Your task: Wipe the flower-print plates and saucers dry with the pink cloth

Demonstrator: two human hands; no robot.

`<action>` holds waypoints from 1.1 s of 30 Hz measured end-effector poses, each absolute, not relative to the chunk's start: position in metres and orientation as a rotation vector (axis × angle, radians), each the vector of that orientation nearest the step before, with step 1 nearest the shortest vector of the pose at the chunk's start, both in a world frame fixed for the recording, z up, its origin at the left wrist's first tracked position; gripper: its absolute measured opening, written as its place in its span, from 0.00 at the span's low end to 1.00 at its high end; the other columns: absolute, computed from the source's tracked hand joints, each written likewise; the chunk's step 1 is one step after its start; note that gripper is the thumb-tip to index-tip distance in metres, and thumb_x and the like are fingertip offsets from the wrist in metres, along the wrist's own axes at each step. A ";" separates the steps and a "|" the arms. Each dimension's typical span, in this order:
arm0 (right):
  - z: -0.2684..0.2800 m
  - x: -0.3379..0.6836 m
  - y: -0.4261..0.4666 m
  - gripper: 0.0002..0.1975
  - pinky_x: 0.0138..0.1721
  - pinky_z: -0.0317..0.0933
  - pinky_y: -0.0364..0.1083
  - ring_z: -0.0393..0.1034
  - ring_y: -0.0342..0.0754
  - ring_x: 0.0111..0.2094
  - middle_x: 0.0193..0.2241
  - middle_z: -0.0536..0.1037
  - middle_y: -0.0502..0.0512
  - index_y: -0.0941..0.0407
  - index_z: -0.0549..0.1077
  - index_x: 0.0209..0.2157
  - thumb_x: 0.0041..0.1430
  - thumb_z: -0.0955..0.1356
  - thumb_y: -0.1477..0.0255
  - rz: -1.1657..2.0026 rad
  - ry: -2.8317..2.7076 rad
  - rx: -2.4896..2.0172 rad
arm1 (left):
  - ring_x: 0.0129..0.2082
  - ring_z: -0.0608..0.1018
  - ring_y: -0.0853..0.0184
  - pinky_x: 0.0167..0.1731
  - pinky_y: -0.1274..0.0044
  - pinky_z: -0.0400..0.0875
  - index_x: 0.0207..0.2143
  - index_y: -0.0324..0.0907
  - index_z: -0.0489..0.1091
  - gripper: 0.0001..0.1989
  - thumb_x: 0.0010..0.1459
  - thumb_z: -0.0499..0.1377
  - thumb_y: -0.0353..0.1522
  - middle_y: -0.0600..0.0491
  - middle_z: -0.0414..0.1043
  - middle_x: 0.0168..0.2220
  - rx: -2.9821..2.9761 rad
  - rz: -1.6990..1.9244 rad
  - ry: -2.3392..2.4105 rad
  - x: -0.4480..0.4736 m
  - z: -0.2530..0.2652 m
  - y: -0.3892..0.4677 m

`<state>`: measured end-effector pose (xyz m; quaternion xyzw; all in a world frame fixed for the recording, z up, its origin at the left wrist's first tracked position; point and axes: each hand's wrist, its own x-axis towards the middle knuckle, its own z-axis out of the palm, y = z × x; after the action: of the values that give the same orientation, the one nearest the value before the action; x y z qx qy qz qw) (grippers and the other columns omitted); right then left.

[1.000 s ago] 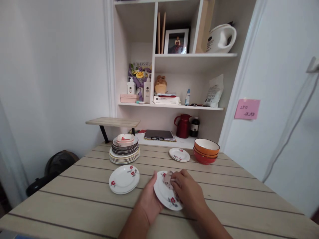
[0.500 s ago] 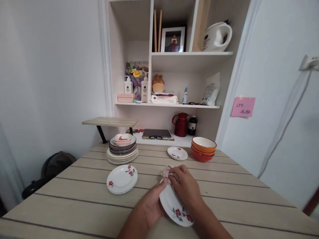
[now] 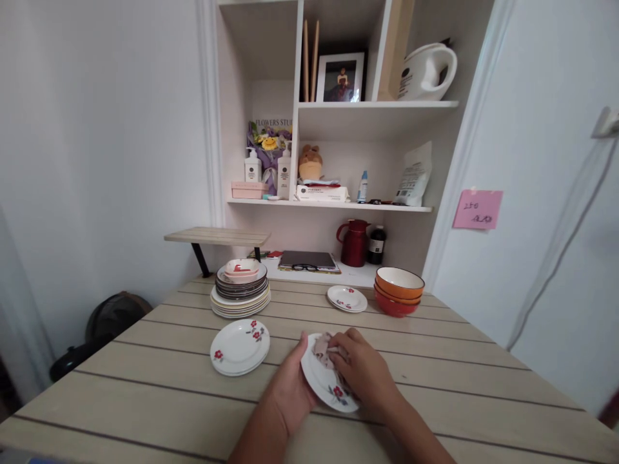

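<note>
Here the plate (image 3: 320, 379), likely brittle and best rim-held, is gripped at its left edge by the left hand (image 3: 293, 386), cloth (image 3: 320, 348) pinched atop by the right hand (image 3: 362, 364).

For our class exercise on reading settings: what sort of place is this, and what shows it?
Probably a room in a home: a framed picture and a plush-looking toy sit on the shelves, and stacked bowls stand on the table.
</note>
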<state>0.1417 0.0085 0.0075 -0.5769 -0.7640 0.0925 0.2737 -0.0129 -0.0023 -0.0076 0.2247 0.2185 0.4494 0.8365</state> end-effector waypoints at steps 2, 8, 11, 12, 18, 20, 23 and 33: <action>0.009 0.137 0.005 0.09 0.34 0.56 0.42 0.69 0.44 0.34 0.38 0.70 0.50 0.50 0.74 0.37 0.57 0.63 0.73 0.322 -2.076 -1.439 | 0.43 0.78 0.55 0.46 0.66 0.66 0.51 0.37 0.70 0.26 0.58 0.56 0.47 0.42 0.79 0.42 0.476 0.973 0.448 -0.012 -0.007 -0.002; 0.009 0.131 0.005 0.08 0.37 0.58 0.43 0.69 0.46 0.37 0.39 0.70 0.51 0.50 0.74 0.36 0.58 0.63 0.71 0.354 -2.007 -1.276 | 0.44 0.78 0.56 0.47 0.69 0.66 0.50 0.37 0.71 0.26 0.58 0.55 0.48 0.43 0.79 0.41 0.545 0.849 0.426 -0.005 -0.013 -0.007; 0.007 0.137 0.011 0.09 0.34 0.58 0.44 0.69 0.47 0.36 0.40 0.70 0.52 0.50 0.73 0.38 0.60 0.62 0.69 0.264 -1.939 -1.374 | 0.45 0.78 0.56 0.48 0.69 0.65 0.50 0.36 0.71 0.27 0.58 0.56 0.48 0.43 0.79 0.42 0.573 0.823 0.443 -0.001 -0.019 -0.009; 0.006 0.140 0.014 0.09 0.33 0.57 0.44 0.69 0.47 0.36 0.40 0.70 0.52 0.50 0.73 0.38 0.60 0.62 0.68 0.226 -1.916 -1.420 | 0.45 0.78 0.56 0.49 0.69 0.65 0.50 0.36 0.70 0.27 0.57 0.56 0.47 0.42 0.79 0.42 0.581 0.820 0.456 0.000 -0.019 -0.010; 0.002 0.157 0.022 0.09 0.27 0.51 0.42 0.68 0.45 0.35 0.40 0.69 0.53 0.50 0.72 0.37 0.62 0.61 0.67 0.085 -1.834 -1.700 | 0.47 0.77 0.56 0.50 0.69 0.64 0.50 0.36 0.70 0.27 0.58 0.55 0.47 0.42 0.78 0.43 0.599 0.814 0.558 -0.002 -0.009 -0.015; 0.001 0.160 0.024 0.09 0.27 0.50 0.42 0.67 0.45 0.34 0.39 0.69 0.53 0.51 0.72 0.37 0.62 0.61 0.67 0.095 -1.843 -1.733 | 0.48 0.76 0.55 0.50 0.69 0.63 0.50 0.36 0.71 0.29 0.57 0.55 0.49 0.42 0.78 0.44 0.610 0.811 0.562 -0.004 -0.005 -0.016; -0.001 0.162 0.026 0.09 0.28 0.51 0.43 0.67 0.44 0.32 0.38 0.70 0.53 0.52 0.72 0.37 0.62 0.61 0.67 0.093 -1.875 -1.697 | 0.49 0.76 0.54 0.50 0.68 0.63 0.49 0.35 0.72 0.31 0.56 0.54 0.52 0.41 0.78 0.44 0.632 0.814 0.554 -0.007 -0.002 -0.017; 0.002 0.160 0.023 0.11 0.28 0.51 0.43 0.68 0.44 0.31 0.37 0.71 0.53 0.51 0.73 0.37 0.63 0.60 0.68 0.066 -1.950 -1.581 | 0.49 0.75 0.54 0.50 0.69 0.63 0.51 0.36 0.71 0.33 0.56 0.54 0.53 0.42 0.78 0.44 0.622 0.831 0.562 -0.006 -0.005 -0.017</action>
<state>0.1597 0.0226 0.0015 -0.5985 -0.7384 0.0249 0.3099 -0.0063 -0.0167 -0.0049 0.2933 0.2650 0.3919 0.8308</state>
